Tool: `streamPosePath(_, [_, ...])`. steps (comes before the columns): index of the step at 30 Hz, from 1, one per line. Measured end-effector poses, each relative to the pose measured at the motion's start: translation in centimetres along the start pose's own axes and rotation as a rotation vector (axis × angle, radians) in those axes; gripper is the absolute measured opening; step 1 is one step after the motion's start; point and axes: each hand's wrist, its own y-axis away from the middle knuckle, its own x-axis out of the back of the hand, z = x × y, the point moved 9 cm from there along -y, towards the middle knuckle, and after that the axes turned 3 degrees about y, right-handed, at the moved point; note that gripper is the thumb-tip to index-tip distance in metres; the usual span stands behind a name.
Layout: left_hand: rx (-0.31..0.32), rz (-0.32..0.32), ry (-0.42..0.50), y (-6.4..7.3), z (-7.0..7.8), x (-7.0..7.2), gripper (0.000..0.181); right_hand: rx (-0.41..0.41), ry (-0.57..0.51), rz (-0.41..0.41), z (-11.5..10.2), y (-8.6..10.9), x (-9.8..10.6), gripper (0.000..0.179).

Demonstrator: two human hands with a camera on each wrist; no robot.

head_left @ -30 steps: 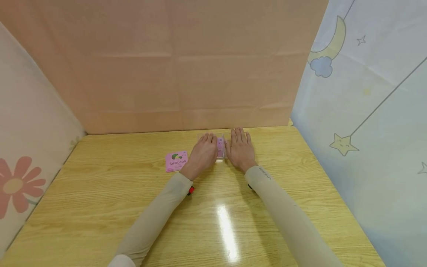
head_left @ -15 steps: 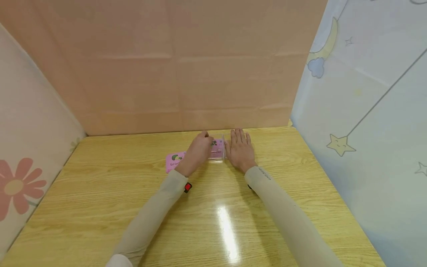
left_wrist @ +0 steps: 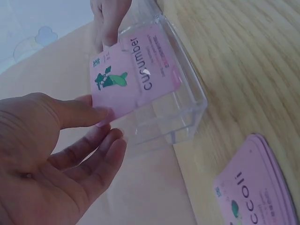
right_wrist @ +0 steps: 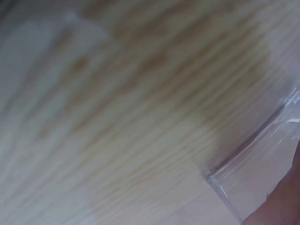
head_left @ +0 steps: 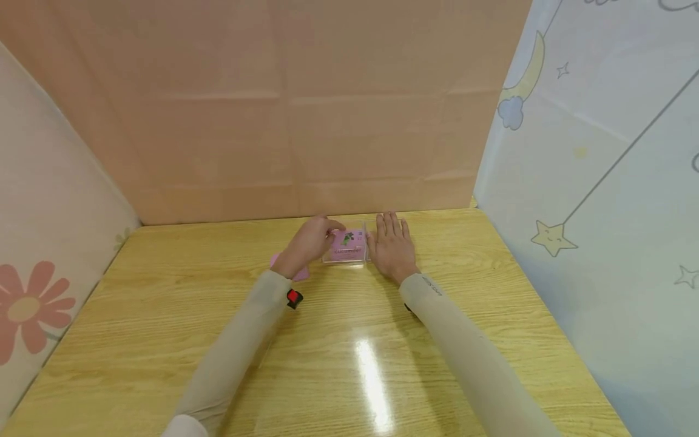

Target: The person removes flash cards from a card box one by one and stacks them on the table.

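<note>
A pink cucumber card [head_left: 347, 241] sits slanted in a clear plastic box [head_left: 344, 261] near the back of the table. My left hand [head_left: 309, 240] is at the box's left side. In the left wrist view, the left thumb and index finger pinch a corner of the cucumber card [left_wrist: 126, 70], while the other fingers hang loosely curled below. My right hand [head_left: 394, 249] lies flat, fingers straight, over the clear plastic at the box's right side. The right wrist view shows a clear plastic edge [right_wrist: 253, 145] beside part of that hand.
A small stack of pink broccoli cards [left_wrist: 253, 187] lies left of the box, partly hidden by my left arm in the head view [head_left: 301, 273]. Wood-grain table [head_left: 164, 340] extends in front. A tan backdrop [head_left: 306, 121] rises behind, with patterned sheets at both sides.
My left hand has moved left from over the box to its left side, uncovering the cucumber card and covering more of the broccoli stack. My right hand has stayed in place.
</note>
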Motion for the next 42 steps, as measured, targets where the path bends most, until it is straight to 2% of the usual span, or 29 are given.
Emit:
streamPosePath(2, [0.005, -0.004, 0.031, 0.0, -0.6, 0.0, 0.031, 0.0, 0.001, -0.001, 0.0, -0.1, -0.1, 0.074])
streamPosePath(5, [0.025, 0.01, 0.126, 0.0, -1.5, 0.0, 0.029, -0.002, 0.007, -0.002, -0.1, -0.1, -0.1, 0.073])
streamPosePath(9, [0.044, 0.063, 0.222, 0.3, -2.4, 0.4, 0.022, 0.003, 0.005, 0.001, -0.2, -0.2, 0.0, 0.073])
streamPosePath(11, [0.044, 0.088, 0.242, 0.3, -2.7, 0.6, 0.018, 0.005, 0.004, 0.0, -0.2, -0.2, 0.0, 0.073])
streamPosePath(15, [0.047, 0.105, 0.264, 0.4, -3.0, 0.7, 0.014, 0.003, 0.009, -0.006, -0.2, -0.4, -0.1, 0.074])
streamPosePath(26, [0.059, 0.122, 0.293, 0.3, -3.2, 0.7, 0.018, -0.005, 0.016, -0.02, 0.1, -0.3, 0.0, 0.074])
streamPosePath(36, [0.131, 0.13, 0.337, 0.5, -3.9, 0.5, 0.022, -0.002, 0.004, -0.005, 0.2, -0.4, -0.2, 0.075])
streamPosePath(42, [0.13, 0.128, 0.38, 0.7, -4.0, 0.6, 0.023, 0.002, -0.012, 0.006, 0.3, -0.4, -0.2, 0.075])
